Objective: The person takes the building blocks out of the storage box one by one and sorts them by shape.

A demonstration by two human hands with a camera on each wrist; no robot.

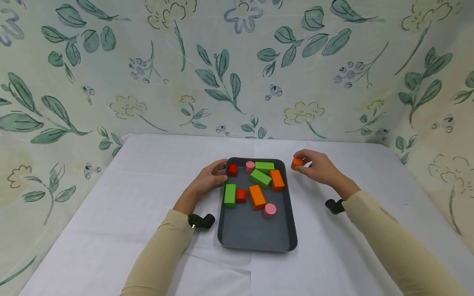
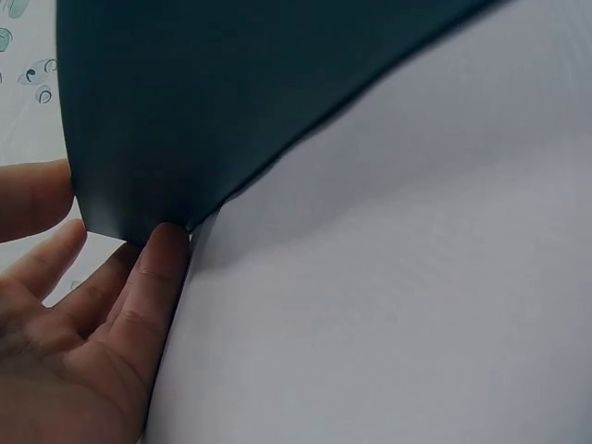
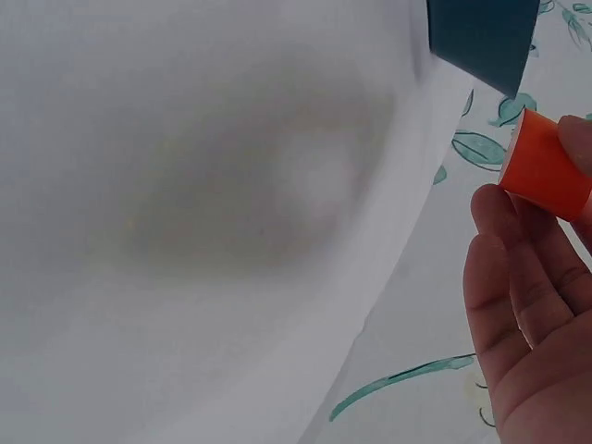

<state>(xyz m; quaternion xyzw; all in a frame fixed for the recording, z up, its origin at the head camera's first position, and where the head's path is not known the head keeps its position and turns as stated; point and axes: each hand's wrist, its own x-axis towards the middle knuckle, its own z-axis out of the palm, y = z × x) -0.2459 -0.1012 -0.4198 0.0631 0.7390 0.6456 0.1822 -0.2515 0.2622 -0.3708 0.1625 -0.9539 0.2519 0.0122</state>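
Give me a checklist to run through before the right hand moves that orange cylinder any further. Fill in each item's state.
1. Right hand pinches the orange cylinder: ok.
2. Cylinder is off the tablecloth: cannot tell.
3. Left hand touches the tray at its left rim: ok.
4. Bare tray floor shows near the person: ok.
5. Blocks inside lie apart: not ok; a green block touches an orange block.
6. Path from cylinder to tray is free of things: ok.

I see a dark grey tray [image 1: 255,234] holding green, orange, red and pink blocks [image 1: 259,177], a white tablecloth [image 1: 111,213], and a leaf-and-flower-patterned backdrop [image 1: 222,74].
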